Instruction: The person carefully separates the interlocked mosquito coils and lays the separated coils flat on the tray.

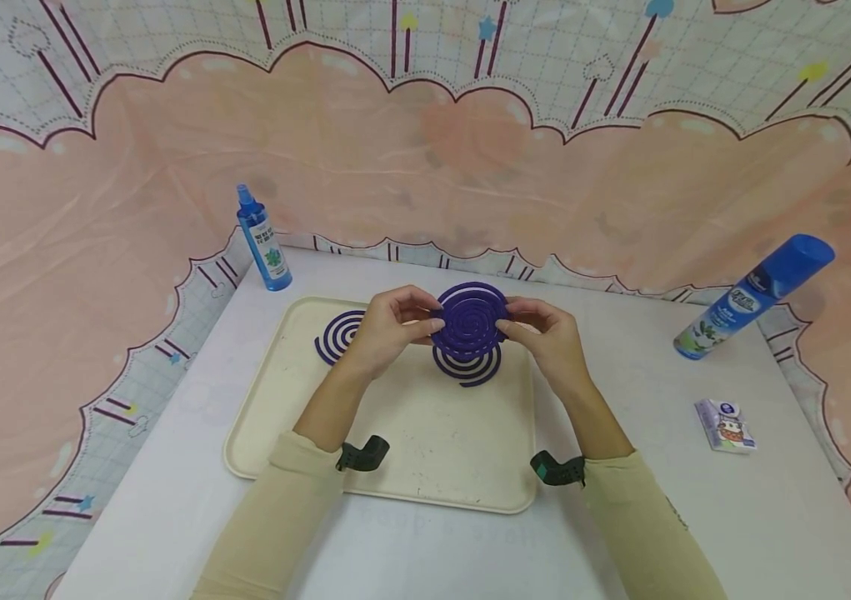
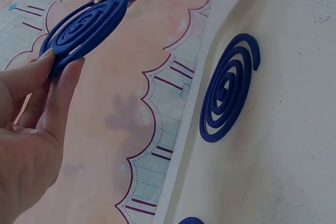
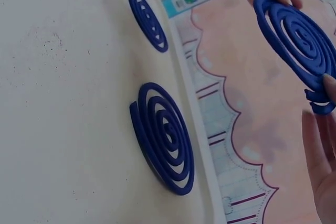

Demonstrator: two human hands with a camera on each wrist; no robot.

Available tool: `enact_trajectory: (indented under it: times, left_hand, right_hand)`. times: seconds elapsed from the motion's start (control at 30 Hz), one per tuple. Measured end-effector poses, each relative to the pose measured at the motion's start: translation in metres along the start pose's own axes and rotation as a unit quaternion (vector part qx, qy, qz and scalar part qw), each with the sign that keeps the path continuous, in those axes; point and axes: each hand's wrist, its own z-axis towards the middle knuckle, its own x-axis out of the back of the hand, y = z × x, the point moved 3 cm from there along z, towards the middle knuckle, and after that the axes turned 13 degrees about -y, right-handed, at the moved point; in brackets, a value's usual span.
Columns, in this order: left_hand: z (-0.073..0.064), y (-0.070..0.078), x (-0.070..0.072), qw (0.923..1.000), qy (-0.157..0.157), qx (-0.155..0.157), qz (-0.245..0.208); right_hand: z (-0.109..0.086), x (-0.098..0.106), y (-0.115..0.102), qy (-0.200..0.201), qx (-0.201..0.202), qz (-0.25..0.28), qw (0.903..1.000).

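Observation:
A dark blue mosquito coil (image 1: 472,318) is held up above the back of a cream tray (image 1: 425,442). My left hand (image 1: 389,330) pinches its left edge between thumb and fingers, and my right hand (image 1: 551,340) pinches the right edge. In the right wrist view the held coil (image 3: 302,38) looks thick, with two ends at its near edge; whether it is a pair cannot be told. Below it on the tray lies a second coil (image 1: 468,377), partly hidden. Another coil (image 1: 331,340) lies at the tray's back left, partly behind my left hand.
A blue spray bottle (image 1: 265,242) stands behind the tray's left corner. Towards the right side of the table (image 1: 620,392) are a tall blue aerosol can (image 1: 743,304) and a small purple-and-white packet (image 1: 726,427). Patterned cloth (image 1: 365,167) hangs behind the table.

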Motion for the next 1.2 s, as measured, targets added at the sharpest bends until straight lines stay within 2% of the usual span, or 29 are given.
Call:
enact_trajectory:
  times: [0.1, 0.23, 0.43, 0.7, 0.93, 1.03, 1.2]
  left_hand:
    - [0.0003, -0.0012, -0.0001, 1.0, -0.001, 0.0, -0.005]
    - [0.0003, -0.003, 0.0009, 0.9999, -0.002, 0.0, -0.012]
    - [0.0014, -0.0059, 0.0029, 0.9996, -0.012, 0.004, -0.024]
    - [0.0031, -0.0042, 0.0061, 0.9999, -0.012, 0.001, -0.003]
    - [0.0032, -0.0065, 0.0061, 0.9967, -0.058, 0.04, 0.04]
    - [0.0031, -0.0072, 0.0053, 0.9954, -0.074, 0.038, 0.047]
    - [0.0022, -0.0072, 0.0038, 0.9959, -0.071, 0.03, 0.047]
  right_hand:
    - [0.0007, 0.0015, -0.0008, 0.022, -0.003, -0.047, 0.9986]
    - [-0.0005, 0.0026, -0.002, 0.03, -0.004, -0.075, 0.9967]
    - [-0.0019, 0.0033, -0.0031, 0.005, 0.0, -0.07, 0.9976]
    - [-0.0015, 0.0021, -0.0011, -0.034, 0.001, -0.04, 0.9986]
    - [-0.0029, -0.0013, -0.0019, -0.078, -0.018, -0.078, 0.9937]
    - [-0.0029, -0.0021, -0.0024, -0.083, -0.025, -0.093, 0.992]
    - [-0.0026, -0.0029, -0.0034, -0.084, -0.033, -0.104, 0.9905]
